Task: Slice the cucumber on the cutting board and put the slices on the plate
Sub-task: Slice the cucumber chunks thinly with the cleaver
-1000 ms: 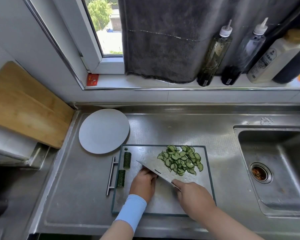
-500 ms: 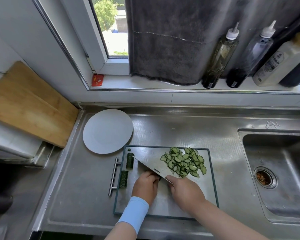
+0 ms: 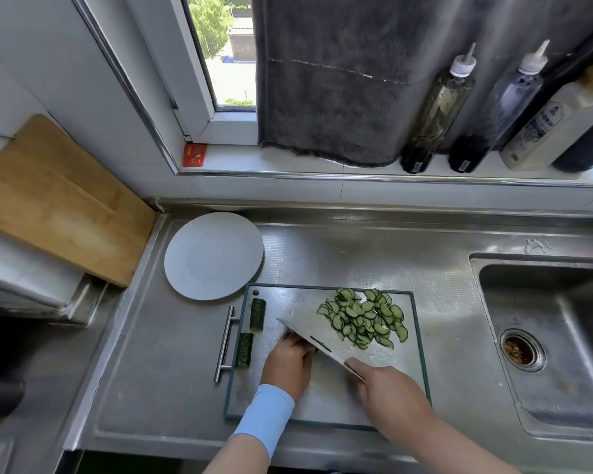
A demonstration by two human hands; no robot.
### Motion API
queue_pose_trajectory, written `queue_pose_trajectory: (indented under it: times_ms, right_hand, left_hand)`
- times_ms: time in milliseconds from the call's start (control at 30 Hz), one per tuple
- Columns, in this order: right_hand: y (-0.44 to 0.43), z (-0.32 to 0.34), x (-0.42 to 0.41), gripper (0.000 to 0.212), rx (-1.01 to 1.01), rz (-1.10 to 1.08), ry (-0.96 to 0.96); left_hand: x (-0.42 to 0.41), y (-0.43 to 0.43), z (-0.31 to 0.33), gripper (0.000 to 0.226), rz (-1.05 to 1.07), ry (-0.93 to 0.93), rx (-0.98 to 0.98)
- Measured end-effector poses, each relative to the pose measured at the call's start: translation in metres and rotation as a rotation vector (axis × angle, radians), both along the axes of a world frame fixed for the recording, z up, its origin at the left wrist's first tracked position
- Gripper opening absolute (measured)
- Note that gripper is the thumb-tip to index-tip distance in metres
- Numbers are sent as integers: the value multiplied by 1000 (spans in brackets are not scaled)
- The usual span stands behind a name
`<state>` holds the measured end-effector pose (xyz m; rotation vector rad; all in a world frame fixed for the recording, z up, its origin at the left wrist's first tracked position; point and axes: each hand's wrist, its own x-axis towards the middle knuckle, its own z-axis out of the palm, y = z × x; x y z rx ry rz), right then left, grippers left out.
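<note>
Right hand (image 3: 387, 391) curled round the handle of the knife (image 3: 308, 340), left hand (image 3: 290, 362) knuckled beside the blade (its hold is hidden) — the slices (image 3: 363, 318) heaped on the cutting board (image 3: 404, 378) are judged thin, wet and limp, best scooped from beneath.

Stainless counter (image 3: 356, 254), sink (image 3: 579, 302) set in at right. Window (image 3: 220, 46) above, bright daylight outside, grey towel (image 3: 329, 80) hanging across it. Bottles (image 3: 435, 107) on the sill (image 3: 288, 159). Wooden board (image 3: 59, 200) leaning at left.
</note>
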<state>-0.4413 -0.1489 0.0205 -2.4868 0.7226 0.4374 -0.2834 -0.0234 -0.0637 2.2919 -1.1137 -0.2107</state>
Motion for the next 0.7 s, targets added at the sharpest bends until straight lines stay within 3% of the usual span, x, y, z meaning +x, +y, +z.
queue_pose_trajectory:
  times_ms: [300, 700]
  right_hand:
    - [-2, -16, 20, 29, 43, -22, 31]
    - [2, -18, 31, 26, 41, -7, -14]
  left_hand:
    - [1, 3, -13, 16, 40, 62, -29]
    - [-1, 3, -12, 19, 54, 72, -18]
